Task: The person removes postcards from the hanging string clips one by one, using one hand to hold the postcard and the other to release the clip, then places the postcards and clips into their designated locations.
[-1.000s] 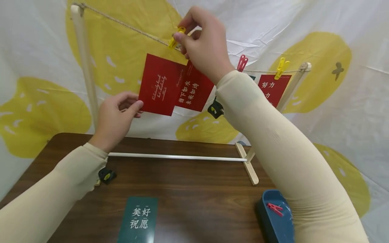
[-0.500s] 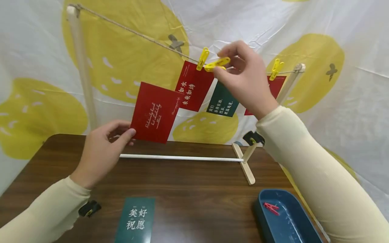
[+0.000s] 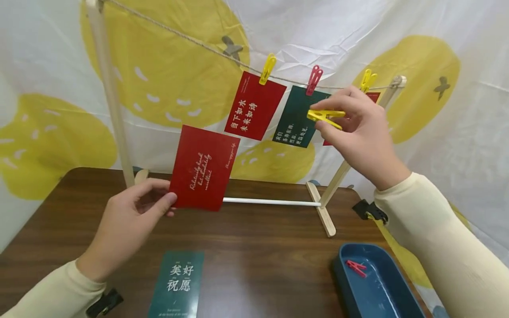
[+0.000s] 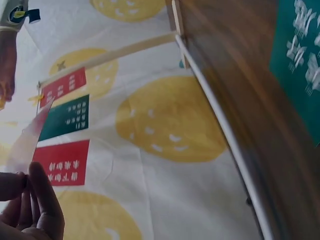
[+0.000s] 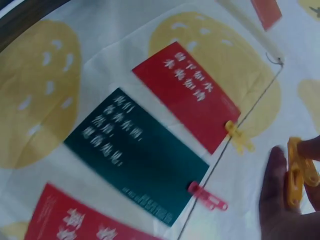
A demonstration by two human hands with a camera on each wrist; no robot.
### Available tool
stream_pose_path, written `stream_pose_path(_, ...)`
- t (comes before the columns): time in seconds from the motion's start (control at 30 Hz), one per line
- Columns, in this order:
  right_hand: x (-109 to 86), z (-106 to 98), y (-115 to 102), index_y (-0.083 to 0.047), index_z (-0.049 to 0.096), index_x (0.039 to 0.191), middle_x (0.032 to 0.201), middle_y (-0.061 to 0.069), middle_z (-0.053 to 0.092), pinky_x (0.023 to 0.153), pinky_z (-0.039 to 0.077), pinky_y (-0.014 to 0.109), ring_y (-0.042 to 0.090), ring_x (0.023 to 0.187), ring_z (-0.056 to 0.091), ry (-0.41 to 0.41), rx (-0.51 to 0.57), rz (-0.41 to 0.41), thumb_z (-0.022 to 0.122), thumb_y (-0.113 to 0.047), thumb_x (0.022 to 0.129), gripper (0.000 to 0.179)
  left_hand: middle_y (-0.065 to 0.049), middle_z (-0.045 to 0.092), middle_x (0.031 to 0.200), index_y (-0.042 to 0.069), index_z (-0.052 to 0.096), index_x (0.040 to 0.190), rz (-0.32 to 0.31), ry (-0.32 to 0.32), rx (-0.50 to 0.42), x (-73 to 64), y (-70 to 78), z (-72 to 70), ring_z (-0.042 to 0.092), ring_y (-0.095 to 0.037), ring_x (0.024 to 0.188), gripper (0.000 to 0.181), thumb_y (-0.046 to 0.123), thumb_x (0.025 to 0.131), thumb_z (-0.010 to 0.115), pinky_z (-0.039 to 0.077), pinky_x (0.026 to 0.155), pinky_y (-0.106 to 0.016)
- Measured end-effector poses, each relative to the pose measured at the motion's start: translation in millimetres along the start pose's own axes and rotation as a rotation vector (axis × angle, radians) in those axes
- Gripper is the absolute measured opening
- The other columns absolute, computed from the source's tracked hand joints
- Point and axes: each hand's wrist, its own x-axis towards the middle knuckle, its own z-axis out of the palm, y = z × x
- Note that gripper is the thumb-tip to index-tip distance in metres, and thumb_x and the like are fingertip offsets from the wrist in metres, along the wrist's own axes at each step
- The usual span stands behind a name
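Between thumb and fingers, my left hand (image 3: pixel 129 223) pinches the lower left corner of a red card (image 3: pixel 205 168) with white script, held in the air below the string. My right hand (image 3: pixel 359 128) pinches a yellow clothespin (image 3: pixel 326 117) in front of the hanging cards. On the string (image 3: pixel 199 43), a second yellow clothespin (image 3: pixel 268 69) holds a red card (image 3: pixel 256 106), and a red clothespin (image 3: pixel 314 80) holds a green card (image 3: pixel 298 116). Further right, another yellow clothespin (image 3: pixel 368 81) grips a red card that my right hand mostly hides.
A green card (image 3: pixel 176 282) lies on the brown table (image 3: pixel 254 251). The blue tray (image 3: pixel 377 291) at right contains red clothespins (image 3: pixel 356 267). Wooden posts (image 3: pixel 109 92) carry the string, and a white rod (image 3: pixel 270 201) joins them low down. A patterned cloth hangs behind.
The left hand has lowered its red card away from the string. My right hand has moved right and down, carrying the yellow clothespin off the left part of the string.
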Motion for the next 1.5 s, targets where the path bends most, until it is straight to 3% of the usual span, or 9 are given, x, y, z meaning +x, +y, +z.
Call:
stream_pose_path(0.33, -60.2, -41.1, 55.1, -0.008, 0.072, 0.119, 0.109, 0.005, 0.073, 0.085, 0.046, 0.029, 0.020, 0.102, 0.062, -0.151, -0.432, 0.116, 0.082, -0.008, 0.097, 0.024, -0.014, 0.074, 0.111, 0.004, 0.034, 0.157, -0.143, -0.202, -0.111, -40.8, -17.2, -2.2, 0.072, -0.021, 0.075, 0.076, -0.010, 0.096, 0.076, 0.063, 0.067, -0.032)
stream_pose_path(0.57, -123.3, -56.2, 115.8, -0.020, 0.071, 0.100, 0.096, -0.010, 0.068, 0.073, 0.056, 0.032, 0.012, 0.086, 0.064, -0.526, -0.457, 0.108, 0.080, 0.005, 0.093, 0.028, 0.003, 0.072, 0.083, 0.002, 0.066, 0.120, -0.308, -0.428, -0.030, -78.9, -55.8, -5.2, 0.068, -0.013, 0.067, 0.021, 0.003, 0.101, 0.076, 0.057, 0.064, -0.029)
stream_pose_path(0.67, -158.2, -52.6, 143.5, -0.021, 0.074, 0.090, 0.092, -0.014, 0.069, 0.067, 0.055, 0.030, 0.004, 0.078, 0.061, -0.712, -0.388, 0.178, 0.080, 0.009, 0.090, 0.031, 0.002, 0.071, 0.077, 0.001, 0.068, 0.115, -0.431, -0.555, -0.064, -90.7, -70.3, -4.1, 0.069, -0.015, 0.066, 0.014, 0.006, 0.103, 0.074, 0.058, 0.063, -0.029)
stream_pose_path(0.73, -181.6, -49.5, 160.6, -0.019, 0.075, 0.086, 0.090, -0.013, 0.069, 0.065, 0.054, 0.029, 0.001, 0.075, 0.059, -0.807, -0.353, 0.228, 0.080, 0.010, 0.087, 0.030, 0.002, 0.070, 0.076, 0.001, 0.069, 0.114, -0.444, -0.619, -0.056, -96.6, -79.3, -2.1, 0.069, -0.014, 0.064, 0.013, 0.005, 0.103, 0.074, 0.059, 0.063, -0.029)
stream_pose_path(0.87, -220.8, -43.1, 192.0, -0.016, 0.080, 0.086, 0.087, -0.014, 0.070, 0.061, 0.052, 0.028, 0.001, 0.073, 0.056, -0.916, -0.313, 0.321, 0.080, 0.010, 0.081, 0.026, 0.010, 0.064, 0.080, 0.005, 0.068, 0.113, -0.332, -0.693, 0.061, -103.7, -98.1, 2.2, 0.060, -0.005, 0.060, 0.017, 0.004, 0.099, 0.078, 0.053, 0.059, -0.026)
stream_pose_path(1.0, -250.6, -36.2, 228.7, -0.024, 0.083, 0.086, 0.087, -0.020, 0.067, 0.062, 0.054, 0.028, 0.000, 0.074, 0.059, -0.977, -0.274, 0.368, 0.082, 0.007, 0.079, 0.032, 0.016, 0.058, 0.086, 0.011, 0.067, 0.113, -0.046, -0.676, 0.250, -109.6, -117.0, 7.2, 0.049, 0.002, 0.066, 0.030, 0.007, 0.091, 0.088, 0.047, 0.057, -0.026)
stream_pose_path(1.1, -264.4, -32.6, 250.8, -0.031, 0.081, 0.082, 0.082, -0.023, 0.059, 0.060, 0.052, 0.026, -0.002, 0.071, 0.056, -1.000, -0.278, 0.314, 0.085, 0.003, 0.079, 0.034, 0.017, 0.057, 0.085, 0.013, 0.066, 0.112, 0.060, -0.676, 0.343, -111.3, -121.0, 8.6, 0.047, 0.002, 0.071, 0.034, 0.011, 0.089, 0.091, 0.047, 0.059, -0.026)
stream_pose_path(1.33, -270.9, -29.9, 264.4, -0.032, 0.077, 0.075, 0.076, -0.023, 0.049, 0.055, 0.045, 0.024, -0.002, 0.066, 0.048, -1.002, -0.302, 0.167, 0.086, 0.003, 0.073, 0.036, 0.017, 0.059, 0.084, 0.014, 0.066, 0.114, -0.084, -0.828, 0.376, -103.9, -103.8, 5.4, 0.050, -0.002, 0.070, 0.030, 0.017, 0.093, 0.087, 0.050, 0.060, -0.029)
stream_pose_path(1.5, -262.8, -30.4, 243.2, -0.026, 0.080, 0.080, 0.079, -0.023, 0.051, 0.055, 0.044, 0.024, -0.004, 0.068, 0.046, -1.019, -0.295, 0.168, 0.087, 0.000, 0.075, 0.027, 0.020, 0.056, 0.081, 0.016, 0.066, 0.111, -0.067, -0.833, 0.387, -99.5, -99.2, 2.4, 0.049, 0.000, 0.068, 0.026, 0.015, 0.094, 0.085, 0.049, 0.058, -0.028)
